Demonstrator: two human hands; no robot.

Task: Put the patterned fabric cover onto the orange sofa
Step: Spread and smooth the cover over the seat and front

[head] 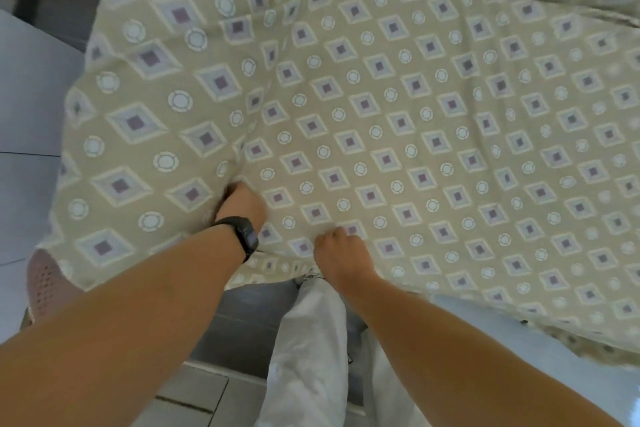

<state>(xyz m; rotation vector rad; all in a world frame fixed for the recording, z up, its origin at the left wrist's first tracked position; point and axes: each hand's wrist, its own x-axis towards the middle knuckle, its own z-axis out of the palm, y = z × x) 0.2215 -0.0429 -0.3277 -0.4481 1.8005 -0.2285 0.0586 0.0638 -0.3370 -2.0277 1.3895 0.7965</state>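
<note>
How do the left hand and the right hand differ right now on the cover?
The left hand reaches further up the patterned cover, its fingers buried in a fold; the right hand sits nearer the front edge, knuckles showing. The left wrist wears a black band; the right wrist is bare. Both grip the fabric.

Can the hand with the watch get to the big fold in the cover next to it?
Probably yes. The left hand already grips the cover right where that fold begins, and nothing lies between them. The right hand holds the cover near its edge, off to the side.
</note>
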